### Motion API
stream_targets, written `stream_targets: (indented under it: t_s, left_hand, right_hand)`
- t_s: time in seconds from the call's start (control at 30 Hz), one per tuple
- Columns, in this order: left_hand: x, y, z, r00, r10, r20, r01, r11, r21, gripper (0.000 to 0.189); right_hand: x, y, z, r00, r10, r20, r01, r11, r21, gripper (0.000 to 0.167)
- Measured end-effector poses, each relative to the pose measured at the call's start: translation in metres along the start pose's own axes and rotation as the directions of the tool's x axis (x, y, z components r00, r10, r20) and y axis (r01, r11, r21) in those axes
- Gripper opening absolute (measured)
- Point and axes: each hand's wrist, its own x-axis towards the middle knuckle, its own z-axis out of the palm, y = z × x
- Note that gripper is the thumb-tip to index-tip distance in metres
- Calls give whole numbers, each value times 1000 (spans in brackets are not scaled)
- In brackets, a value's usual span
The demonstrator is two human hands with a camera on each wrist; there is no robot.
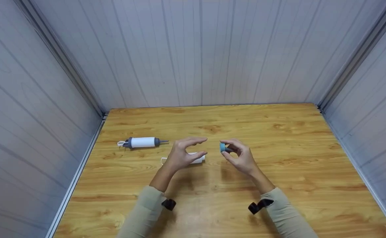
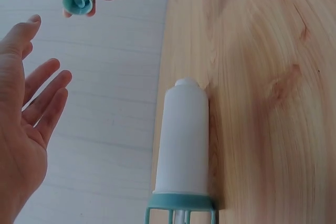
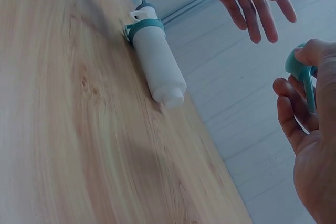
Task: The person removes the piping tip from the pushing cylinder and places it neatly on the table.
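Observation:
My right hand [image 1: 242, 158] pinches a teal nozzle cap [image 3: 298, 66] with a wide round mouth and a thin spout, held above the table. Its mouth faces toward my left hand [image 1: 181, 153], and the hollow inside shows in the left wrist view. The left hand holds nothing; its fingers are spread and apart from the cap. Behind that hand in the head view lies a white tube [image 2: 182, 140] on its side. The tube has a teal collar [image 2: 181, 201] at one end and a narrower white neck [image 2: 187, 82] at the other.
To the left on the wooden table [image 1: 279, 132] lies a second white tube [image 1: 142, 142] with dark grey ends, a thin spout and a white handle. Pale panel walls [image 1: 199, 53] enclose the back and both sides of the table.

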Motion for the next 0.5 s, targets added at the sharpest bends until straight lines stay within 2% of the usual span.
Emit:
stream_targets:
  t_s: [0.2, 0.5]
  left_hand:
    - [2, 0, 6, 999, 48, -8, -48, 999, -9, 34]
    - [2, 6, 12, 1000, 13, 24, -12, 999, -35, 32]
  right_hand:
    - [3, -3, 7, 1000, -31, 5, 31, 999, 35, 39]
    - [6, -7, 18, 999, -43, 11, 43, 998, 54, 40]
